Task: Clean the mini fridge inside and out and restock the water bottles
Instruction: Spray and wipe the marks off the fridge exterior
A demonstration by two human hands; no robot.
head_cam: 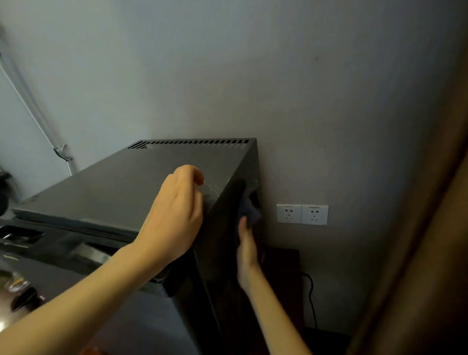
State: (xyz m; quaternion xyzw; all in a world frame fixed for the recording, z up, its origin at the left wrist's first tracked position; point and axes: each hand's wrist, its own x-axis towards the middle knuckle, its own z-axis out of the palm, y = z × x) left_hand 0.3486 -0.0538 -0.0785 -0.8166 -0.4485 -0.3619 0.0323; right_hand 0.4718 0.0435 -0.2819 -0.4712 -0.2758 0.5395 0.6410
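A dark grey mini fridge [108, 189] stands against the wall, seen from above, with vent slots along the back of its top. My left hand [175, 214] rests over the fridge's top right edge, fingers loosely curled and holding nothing. My right hand [246, 251] is down against the fridge's right side panel and presses a dark blue cloth [248, 210] to it near the back. The fridge door at the lower left looks slightly ajar. No water bottles are in view.
A double white wall socket [302, 214] sits just right of the fridge, with a black cable [311, 299] below it. A dark wooden piece [283, 266] stands behind my right hand. A brown curtain [428, 223] fills the right side. Clutter lies at the lower left.
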